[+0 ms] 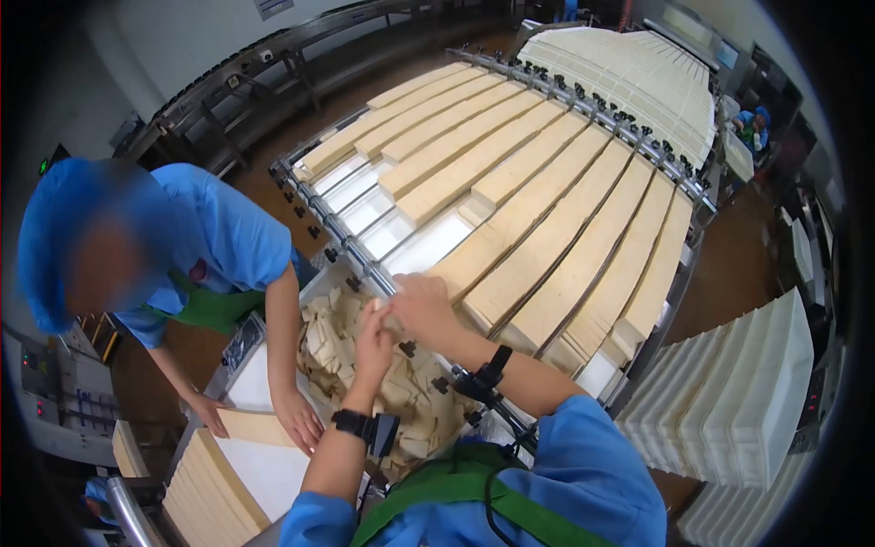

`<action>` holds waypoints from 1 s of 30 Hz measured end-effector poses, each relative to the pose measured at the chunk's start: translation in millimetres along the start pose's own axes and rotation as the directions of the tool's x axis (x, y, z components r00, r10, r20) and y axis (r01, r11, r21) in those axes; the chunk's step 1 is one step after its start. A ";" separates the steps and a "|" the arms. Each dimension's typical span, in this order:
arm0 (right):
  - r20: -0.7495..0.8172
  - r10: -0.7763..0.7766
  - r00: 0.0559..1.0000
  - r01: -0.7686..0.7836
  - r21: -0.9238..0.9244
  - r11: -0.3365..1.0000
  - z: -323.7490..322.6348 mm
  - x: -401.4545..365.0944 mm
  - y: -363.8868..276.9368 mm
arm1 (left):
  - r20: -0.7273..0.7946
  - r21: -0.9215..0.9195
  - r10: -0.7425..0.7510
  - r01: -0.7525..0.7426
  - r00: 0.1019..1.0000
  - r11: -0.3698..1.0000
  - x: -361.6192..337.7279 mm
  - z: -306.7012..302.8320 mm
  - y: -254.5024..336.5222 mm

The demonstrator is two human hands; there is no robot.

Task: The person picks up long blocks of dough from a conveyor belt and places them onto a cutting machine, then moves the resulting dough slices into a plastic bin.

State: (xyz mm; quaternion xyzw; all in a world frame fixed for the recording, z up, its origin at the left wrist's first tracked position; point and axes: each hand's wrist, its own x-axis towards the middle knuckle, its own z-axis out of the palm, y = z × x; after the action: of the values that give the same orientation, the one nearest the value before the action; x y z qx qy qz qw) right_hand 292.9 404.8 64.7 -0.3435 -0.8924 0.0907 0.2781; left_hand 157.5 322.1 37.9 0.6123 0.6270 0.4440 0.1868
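Long pale-yellow slabs (515, 237), like firm tofu, lie side by side in lanes on a conveyor. At the conveyor's near end, my right hand (422, 308) is beside the end of one slab, over the metal rail (360, 255). Its fingers are curled, and what they hold, if anything, is hidden. My left hand (372, 342) is raised just left of it, above a bin of broken pale pieces (342, 356). The left fingers are pinched together near a small pale bit that I cannot make out clearly. A dark device is strapped to each wrist.
On the left, a co-worker in blue (228, 228) has both hands at a strip on a white surface (246, 387). Cut strips (205, 492) stand in a row below. Stacked white trays (729, 392) are at the right. Black knobs line the rails.
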 end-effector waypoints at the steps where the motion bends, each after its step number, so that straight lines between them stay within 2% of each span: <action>1: -0.056 -0.021 0.998 0.018 -0.050 0.999 -0.4 -3.2 2.5 | -0.039 -0.010 -0.053 0.052 0.998 0.999 -9.7 -8.7 -0.8; 2: -0.112 -0.038 0.993 0.026 -0.107 0.994 -1.7 -6.9 7.5 | -0.070 -0.027 -0.102 0.100 0.992 0.995 -21.4 -17.9 1.9; 3: -0.054 0.032 0.998 -0.034 -0.040 0.999 2.1 -7.6 8.3 | -0.044 -0.022 -0.099 0.099 0.994 0.995 -33.4 -30.7 12.2; 4: -0.045 0.016 0.999 -0.020 -0.088 0.996 3.2 -8.0 5.9 | -0.019 -0.018 -0.094 0.094 0.995 0.995 -45.2 -42.7 21.2; 6: -0.021 -0.021 1.000 0.017 -0.177 0.984 6.9 -5.5 -1.5 | -0.089 0.007 -0.206 0.208 0.974 0.978 -77.3 -55.0 14.8; 8: -0.003 -0.015 1.000 0.014 -0.200 0.980 11.9 -4.6 -6.2 | -0.184 0.136 -0.093 0.119 0.978 0.984 -113.2 -71.2 9.0; 10: 0.017 -0.002 1.000 0.005 -0.170 0.985 20.8 -3.8 -8.9 | -0.274 0.081 -0.143 0.171 0.951 0.982 -154.9 -90.8 -1.4; 12: -0.064 0.022 0.998 -0.032 -0.168 0.985 32.6 -6.1 -4.1 | -0.354 0.154 -0.172 0.239 0.919 0.959 -202.1 -116.1 -15.1; 14: -0.126 0.032 0.991 -0.053 -0.164 0.985 35.5 -11.4 -4.5 | -0.410 0.145 -0.200 0.280 0.890 0.949 -237.4 -135.0 -15.2; 17: -0.197 0.001 0.980 -0.039 -0.190 0.981 29.1 -14.1 -4.2 | -0.514 0.120 -0.417 0.545 0.749 0.830 -297.7 -149.4 -48.2; 19: -0.241 -0.030 0.970 -0.027 -0.229 0.973 26.6 -16.0 -4.5 | -0.431 0.226 -0.473 0.599 0.769 0.768 -323.5 -152.0 -59.1; 20: -0.249 0.019 0.968 -0.071 -0.204 0.976 22.2 -18.8 -7.6 | -0.390 0.279 -0.505 0.622 0.770 0.732 -333.6 -151.8 -64.6; 21: -0.255 0.064 0.965 -0.111 -0.178 0.978 10.1 -18.8 -15.9 | -0.447 0.384 -0.348 0.528 0.824 0.757 -335.3 -144.7 -59.6; 24: -0.264 0.109 0.958 -0.156 -0.163 0.974 11.3 -17.6 -17.3 | -0.476 0.414 -0.434 0.630 0.765 0.657 -329.1 -142.0 -49.0; 25: -0.264 0.102 0.959 -0.150 -0.171 0.974 16.5 -18.0 -13.4 | -0.510 0.397 -0.385 0.608 0.769 0.687 -328.8 -139.2 -51.1; 28: -0.265 0.062 0.962 -0.117 -0.196 0.974 31.7 -18.9 -2.5 | -0.494 0.402 -0.388 0.600 0.778 0.692 -333.1 -139.3 -56.8; 29: -0.345 -0.027 0.938 -0.079 -0.288 0.954 40.5 -16.3 2.1 | -0.494 0.400 -0.385 0.597 0.780 0.696 -333.4 -139.7 -58.0; 30: -0.330 -0.017 0.944 -0.087 -0.296 0.951 42.2 -16.1 2.8 | -0.491 0.400 -0.383 0.593 0.782 0.699 -333.7 -140.3 -58.1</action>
State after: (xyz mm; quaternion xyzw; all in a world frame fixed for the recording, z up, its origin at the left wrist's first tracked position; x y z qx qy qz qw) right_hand 280.7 397.4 21.7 -0.4087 -0.8304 -0.1024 0.3646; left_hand 73.6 -27.1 -35.8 0.3508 0.8900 0.2913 -0.0002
